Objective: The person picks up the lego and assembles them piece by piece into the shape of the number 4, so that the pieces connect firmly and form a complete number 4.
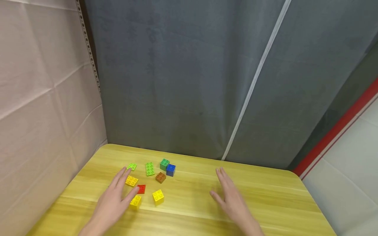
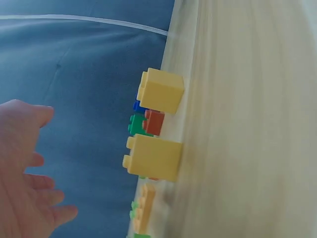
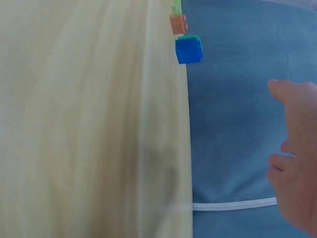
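My left hand (image 1: 110, 202) hovers with fingers extended over the left part of the table, holding nothing. Partly behind its fingers and thumb are an orange-yellow brick (image 1: 131, 181), a flat red brick (image 1: 141, 189), a yellow brick (image 1: 136, 202) and a light green brick (image 1: 132, 167). Another yellow brick (image 1: 158, 197) stands to the right of its thumb. Farther back sit a long light green brick (image 1: 150, 169), a brown brick (image 1: 160, 177), a green brick (image 1: 164, 164) and a blue brick (image 1: 170, 170). Over the table's right part, my right hand (image 1: 233, 202) is raised with straight fingers and holds nothing.
The wooden table (image 1: 189, 209) has rounded back corners. A grey curtain (image 1: 183, 78) with a pale strip hangs behind it. Pale cloth (image 1: 44, 98) covers the left side, and a white panel (image 1: 348, 186) with a red band stands at the right.
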`<control>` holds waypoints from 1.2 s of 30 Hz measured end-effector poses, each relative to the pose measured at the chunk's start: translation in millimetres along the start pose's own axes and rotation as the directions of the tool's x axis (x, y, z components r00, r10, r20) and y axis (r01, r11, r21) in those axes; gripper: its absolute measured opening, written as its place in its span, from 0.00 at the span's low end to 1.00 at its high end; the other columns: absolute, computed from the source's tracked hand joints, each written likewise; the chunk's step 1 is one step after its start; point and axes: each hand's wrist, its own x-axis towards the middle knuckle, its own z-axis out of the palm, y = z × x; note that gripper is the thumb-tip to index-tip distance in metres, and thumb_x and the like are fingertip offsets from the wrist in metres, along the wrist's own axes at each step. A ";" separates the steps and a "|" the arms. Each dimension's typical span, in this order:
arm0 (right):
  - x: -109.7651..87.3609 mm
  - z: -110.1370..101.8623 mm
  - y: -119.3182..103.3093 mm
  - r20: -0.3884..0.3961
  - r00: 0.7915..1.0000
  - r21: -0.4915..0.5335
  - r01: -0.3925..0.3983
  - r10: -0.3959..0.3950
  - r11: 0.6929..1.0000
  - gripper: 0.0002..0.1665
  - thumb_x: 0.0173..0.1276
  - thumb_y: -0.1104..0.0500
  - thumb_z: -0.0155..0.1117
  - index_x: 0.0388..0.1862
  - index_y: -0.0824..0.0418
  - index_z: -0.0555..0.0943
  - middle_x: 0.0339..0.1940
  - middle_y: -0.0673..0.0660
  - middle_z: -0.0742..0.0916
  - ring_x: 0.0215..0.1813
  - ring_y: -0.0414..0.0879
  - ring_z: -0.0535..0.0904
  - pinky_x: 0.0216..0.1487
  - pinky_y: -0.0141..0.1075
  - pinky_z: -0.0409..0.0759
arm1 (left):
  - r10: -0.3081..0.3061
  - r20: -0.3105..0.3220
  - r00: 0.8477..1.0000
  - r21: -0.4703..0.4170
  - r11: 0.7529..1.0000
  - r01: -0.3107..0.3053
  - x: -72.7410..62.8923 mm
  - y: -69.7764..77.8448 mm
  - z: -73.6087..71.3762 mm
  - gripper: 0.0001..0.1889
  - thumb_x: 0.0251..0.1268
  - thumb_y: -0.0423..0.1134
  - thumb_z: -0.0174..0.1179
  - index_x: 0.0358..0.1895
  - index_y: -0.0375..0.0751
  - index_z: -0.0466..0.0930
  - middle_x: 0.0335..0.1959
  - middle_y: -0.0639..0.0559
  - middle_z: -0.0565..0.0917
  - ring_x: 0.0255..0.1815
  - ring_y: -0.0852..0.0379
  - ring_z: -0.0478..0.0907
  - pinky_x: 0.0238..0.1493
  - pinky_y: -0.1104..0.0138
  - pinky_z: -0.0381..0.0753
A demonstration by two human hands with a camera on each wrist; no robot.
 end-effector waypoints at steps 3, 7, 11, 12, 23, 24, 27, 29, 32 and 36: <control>-1.9 5.7 -4.4 0.031 0.999 0.090 -0.031 0.028 0.995 0.49 0.69 0.53 0.73 0.83 0.59 0.59 0.82 0.60 0.62 0.79 0.59 0.61 0.73 0.57 0.62 | -0.026 0.006 1.000 -0.121 0.992 0.026 -6.9 -5.4 0.1 0.39 0.75 0.54 0.60 0.78 0.33 0.59 0.78 0.32 0.59 0.71 0.26 0.62 0.61 0.29 0.66; -3.9 13.7 -12.2 0.070 0.996 0.190 -0.059 0.046 0.980 0.48 0.69 0.52 0.73 0.83 0.57 0.60 0.81 0.57 0.65 0.78 0.56 0.63 0.73 0.56 0.63 | -0.026 0.007 1.000 -0.201 0.979 0.027 -14.3 -12.2 1.6 0.39 0.72 0.49 0.66 0.77 0.32 0.60 0.75 0.31 0.63 0.70 0.26 0.63 0.62 0.29 0.65; -5.5 23.9 -21.5 0.119 0.992 0.296 -0.083 0.049 0.951 0.46 0.70 0.50 0.72 0.81 0.58 0.63 0.76 0.61 0.73 0.72 0.59 0.72 0.68 0.59 0.71 | -0.054 0.028 0.998 -0.265 0.963 0.060 -20.5 -16.4 2.5 0.39 0.70 0.47 0.68 0.76 0.34 0.62 0.73 0.31 0.65 0.66 0.24 0.69 0.59 0.33 0.72; -5.6 26.7 -23.3 0.134 0.990 0.326 -0.089 0.047 0.941 0.46 0.70 0.50 0.72 0.81 0.59 0.63 0.75 0.62 0.74 0.70 0.60 0.73 0.67 0.59 0.72 | -0.063 0.037 0.997 -0.275 0.959 0.071 -21.8 -17.4 2.5 0.39 0.69 0.47 0.69 0.76 0.34 0.62 0.73 0.31 0.66 0.65 0.24 0.70 0.59 0.35 0.74; -3.3 48.4 -43.4 0.275 0.961 0.520 -0.156 0.008 0.840 0.43 0.72 0.55 0.70 0.79 0.66 0.62 0.74 0.68 0.72 0.66 0.62 0.75 0.65 0.54 0.76 | -0.075 0.064 0.995 -0.296 0.951 0.090 -33.5 -29.4 9.0 0.47 0.49 0.40 0.82 0.73 0.33 0.67 0.70 0.28 0.70 0.66 0.26 0.70 0.58 0.42 0.77; -3.6 50.0 -45.4 0.287 0.958 0.523 -0.165 0.010 0.836 0.43 0.73 0.54 0.70 0.79 0.67 0.62 0.74 0.69 0.73 0.66 0.63 0.76 0.64 0.54 0.77 | -0.076 0.063 0.995 -0.294 0.951 0.092 -34.5 -30.2 9.8 0.47 0.48 0.40 0.82 0.72 0.33 0.68 0.70 0.28 0.70 0.65 0.26 0.71 0.58 0.42 0.77; -4.9 54.2 -51.1 0.327 0.945 0.529 -0.203 0.022 0.824 0.43 0.72 0.53 0.70 0.79 0.65 0.62 0.73 0.67 0.74 0.64 0.62 0.77 0.64 0.54 0.77 | -0.086 0.073 0.994 -0.293 0.950 0.104 -36.5 -32.0 12.9 0.46 0.47 0.40 0.83 0.72 0.34 0.69 0.69 0.29 0.72 0.65 0.28 0.73 0.58 0.43 0.78; -5.7 56.9 -55.0 0.351 0.936 0.525 -0.226 0.033 0.821 0.43 0.72 0.52 0.70 0.79 0.64 0.63 0.72 0.65 0.75 0.63 0.60 0.78 0.63 0.53 0.78 | -0.096 0.089 0.991 -0.297 0.947 0.119 -37.4 -33.3 15.3 0.46 0.46 0.40 0.83 0.71 0.34 0.70 0.68 0.29 0.73 0.65 0.29 0.73 0.58 0.45 0.79; -5.7 61.3 -61.3 0.378 0.925 0.534 -0.252 0.039 0.807 0.44 0.71 0.51 0.71 0.79 0.62 0.64 0.71 0.63 0.76 0.62 0.58 0.78 0.63 0.54 0.78 | -0.116 0.123 0.986 -0.284 0.947 0.147 -38.1 -35.0 19.0 0.47 0.46 0.41 0.83 0.71 0.35 0.70 0.68 0.30 0.73 0.66 0.30 0.72 0.58 0.47 0.79; -3.4 69.1 -70.1 0.410 0.911 0.546 -0.283 0.043 0.788 0.43 0.70 0.51 0.72 0.78 0.60 0.66 0.71 0.60 0.76 0.62 0.57 0.78 0.63 0.53 0.78 | -0.127 0.151 0.980 -0.286 0.944 0.166 -38.2 -36.6 22.3 0.47 0.46 0.41 0.83 0.72 0.34 0.69 0.69 0.30 0.72 0.66 0.30 0.72 0.59 0.47 0.79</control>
